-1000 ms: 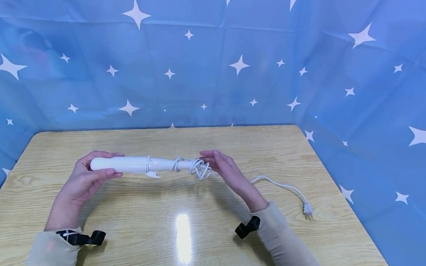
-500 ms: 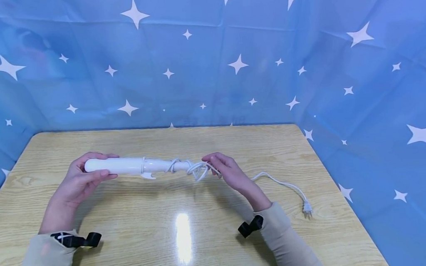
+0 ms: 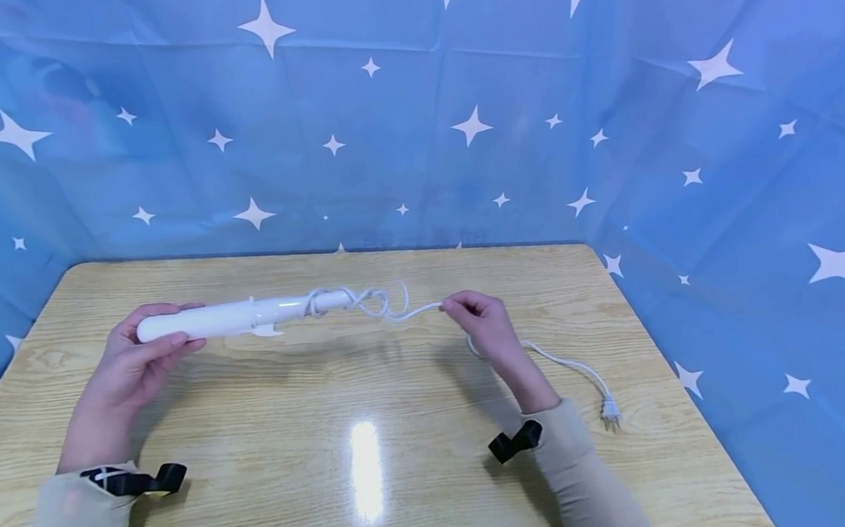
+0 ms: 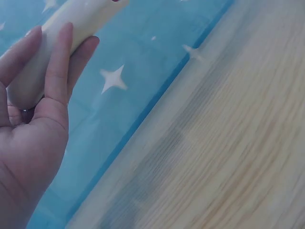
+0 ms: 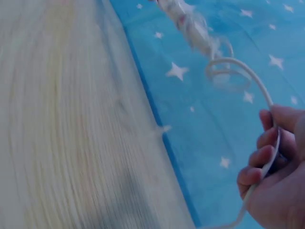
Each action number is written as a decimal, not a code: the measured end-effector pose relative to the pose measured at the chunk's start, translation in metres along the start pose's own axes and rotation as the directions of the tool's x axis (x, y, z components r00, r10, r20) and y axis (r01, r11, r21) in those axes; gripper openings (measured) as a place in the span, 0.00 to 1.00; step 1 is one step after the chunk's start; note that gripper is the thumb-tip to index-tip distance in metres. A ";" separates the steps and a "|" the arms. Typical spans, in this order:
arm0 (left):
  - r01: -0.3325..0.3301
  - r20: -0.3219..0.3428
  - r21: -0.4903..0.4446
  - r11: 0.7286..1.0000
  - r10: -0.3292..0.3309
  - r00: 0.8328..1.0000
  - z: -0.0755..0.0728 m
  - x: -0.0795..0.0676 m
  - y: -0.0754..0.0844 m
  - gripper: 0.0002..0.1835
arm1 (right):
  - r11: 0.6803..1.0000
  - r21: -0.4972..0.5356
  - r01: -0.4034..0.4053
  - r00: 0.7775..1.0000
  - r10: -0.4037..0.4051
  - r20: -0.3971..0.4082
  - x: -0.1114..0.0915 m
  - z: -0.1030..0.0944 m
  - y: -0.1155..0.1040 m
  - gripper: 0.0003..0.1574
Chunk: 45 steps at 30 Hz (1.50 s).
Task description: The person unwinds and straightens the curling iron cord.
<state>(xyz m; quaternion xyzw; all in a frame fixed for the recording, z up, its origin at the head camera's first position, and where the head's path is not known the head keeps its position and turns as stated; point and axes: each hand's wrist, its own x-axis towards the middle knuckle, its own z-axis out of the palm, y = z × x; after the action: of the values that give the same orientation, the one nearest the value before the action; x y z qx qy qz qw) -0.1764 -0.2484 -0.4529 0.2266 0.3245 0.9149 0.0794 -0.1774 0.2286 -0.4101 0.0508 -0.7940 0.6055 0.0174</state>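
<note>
A white curling iron point(image 3: 226, 319) is held sideways above the wooden table. My left hand point(image 3: 128, 357) grips its thick rounded end between thumb and fingers; the left wrist view shows those fingers spread along the white barrel point(image 4: 86, 19). Loops of white cord point(image 3: 373, 299) wind loosely round the thin end. My right hand point(image 3: 491, 332) pinches the cord a short way beyond the loops. In the right wrist view the cord point(image 5: 259, 83) runs from the loops through the curled fingers of the right hand point(image 5: 281, 186).
The cord's loose end trails over the table point(image 3: 283, 473) to a two-prong plug point(image 3: 609, 408) on the right. Behind stands a blue cloth backdrop point(image 3: 411, 115) with white stars. Both wrists wear black camera straps.
My right hand has closed on the cord and pulled it rightward, drawing the loops out from the thin end. The left hand has shifted left with the curling iron.
</note>
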 end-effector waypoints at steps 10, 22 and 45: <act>-0.066 0.015 -0.086 0.994 0.067 0.998 -0.010 -0.015 0.021 0.27 | 0.997 0.067 -0.047 0.998 0.049 -0.029 0.005 -0.023 0.014 0.19; -0.073 -0.033 -0.055 0.996 0.072 0.997 -0.003 -0.013 0.014 0.26 | 0.994 0.023 0.106 0.973 -0.108 0.204 0.013 0.014 0.006 0.20; -0.014 0.044 0.096 0.995 0.010 0.999 0.001 0.002 0.000 0.27 | 0.963 0.241 0.117 0.935 -0.189 0.300 0.012 0.048 -0.001 0.34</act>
<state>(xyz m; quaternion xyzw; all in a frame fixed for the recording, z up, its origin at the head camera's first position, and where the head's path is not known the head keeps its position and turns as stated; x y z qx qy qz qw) -0.1773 -0.2475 -0.4511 0.2518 0.3648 0.8937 0.0700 -0.1875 0.1811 -0.4210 0.2122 -0.7080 0.6699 -0.0700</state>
